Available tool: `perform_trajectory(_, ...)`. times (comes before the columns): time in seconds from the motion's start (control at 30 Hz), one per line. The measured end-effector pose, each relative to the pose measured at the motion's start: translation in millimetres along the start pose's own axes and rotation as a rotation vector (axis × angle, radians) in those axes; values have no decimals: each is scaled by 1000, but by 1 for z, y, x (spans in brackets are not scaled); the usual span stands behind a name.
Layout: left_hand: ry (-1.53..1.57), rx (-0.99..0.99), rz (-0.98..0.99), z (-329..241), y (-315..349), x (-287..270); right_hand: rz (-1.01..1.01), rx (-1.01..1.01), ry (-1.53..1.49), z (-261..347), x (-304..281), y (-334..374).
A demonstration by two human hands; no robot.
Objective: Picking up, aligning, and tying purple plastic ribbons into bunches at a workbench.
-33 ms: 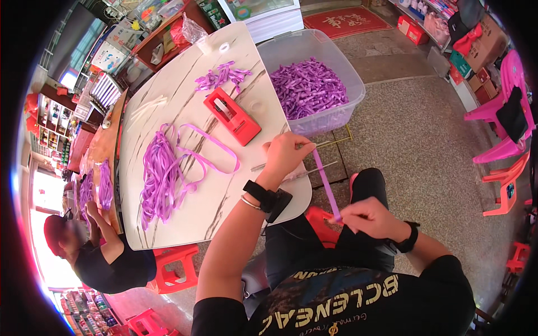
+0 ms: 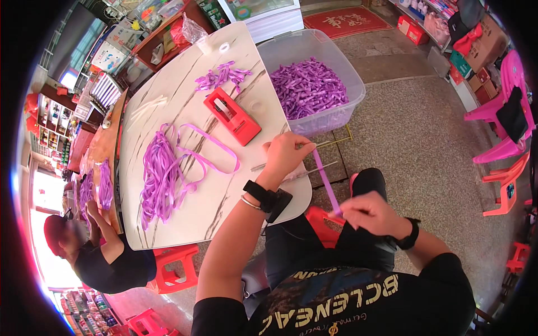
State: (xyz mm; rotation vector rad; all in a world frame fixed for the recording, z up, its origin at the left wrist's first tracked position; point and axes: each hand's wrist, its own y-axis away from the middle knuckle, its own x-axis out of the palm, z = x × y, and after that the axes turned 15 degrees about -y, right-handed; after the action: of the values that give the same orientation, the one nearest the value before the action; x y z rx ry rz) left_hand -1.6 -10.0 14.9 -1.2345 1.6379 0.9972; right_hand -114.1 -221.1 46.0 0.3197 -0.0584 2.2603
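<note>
A narrow purple ribbon stretches between my two hands, past the table's right edge. My left hand pinches its upper end, the wrist above the table corner. At the lower end my right hand has its curled fingertips on the ribbon, above my lap. Below my left hand, a thin rod sticks out past the table edge. A red tape dispenser rests on the tabletop. Left of it lies a long bundle of purple ribbon with a loose strand; beyond is a small pile of ribbon pieces.
The marble-patterned table carries pale sticks and a white roll. A clear plastic bin full of purple ribbon pieces stands beside it. Another person sits at left. Pink chairs stand at far right.
My right hand has shifted slightly up, and its fingers have moved a little at the ribbon's lower end. My left hand stays in place.
</note>
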Motion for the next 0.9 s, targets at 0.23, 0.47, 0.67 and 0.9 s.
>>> perform_trajectory(0.23,43,-34,-26,-1,1,-1,-166,-245,70,36,-34,-95)
perform_trajectory(0.47,204,-20,-193,7,-5,14,-160,65,-133,-1,-82,-158)
perform_trajectory(0.67,199,-35,-152,8,-5,12,-185,203,-197,-34,-96,-164)
perform_trajectory(0.9,109,-66,11,-2,-1,-5,-294,324,-259,-63,-86,-148)
